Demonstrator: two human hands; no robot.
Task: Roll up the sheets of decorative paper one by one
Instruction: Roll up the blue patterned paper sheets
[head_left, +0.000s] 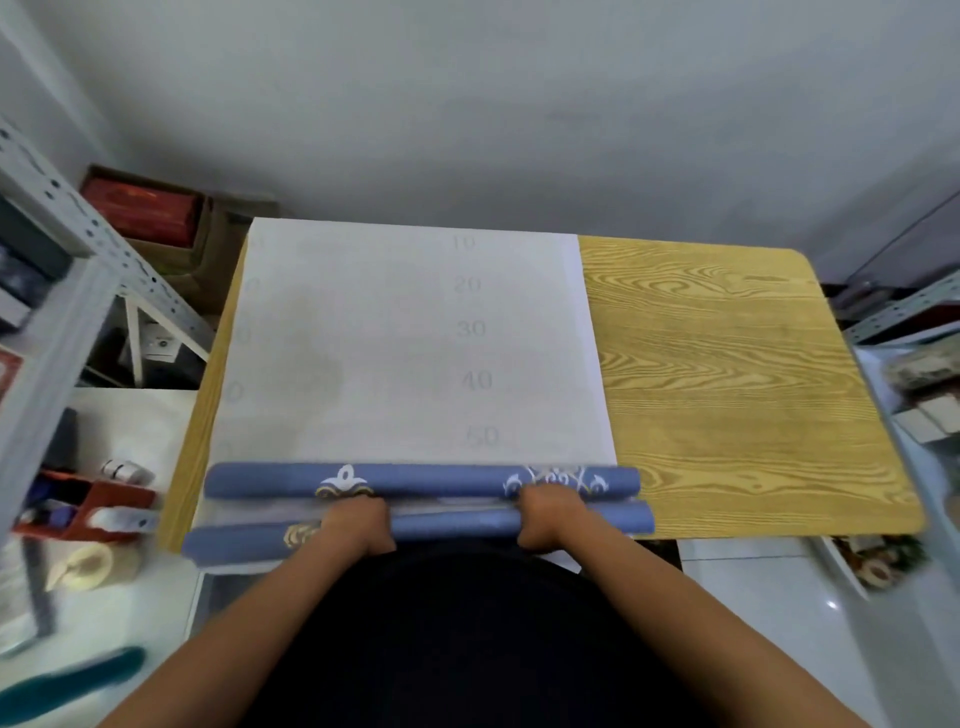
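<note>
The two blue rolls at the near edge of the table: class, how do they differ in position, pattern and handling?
The far roll lies on the white sheet showing white and gold ornaments; the near roll sits closer to the table edge, showing only a gold motif. The near roll is partly covered by the left hand and right hand; the far roll is mostly exposed. Both are blue and lie parallel.

white sheet backing (395, 332) printed with faint numbers 10, 20, 30, 40, 50

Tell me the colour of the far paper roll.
Blue, with white and gold ornaments; the far paper roll shows best in the head view.
</note>
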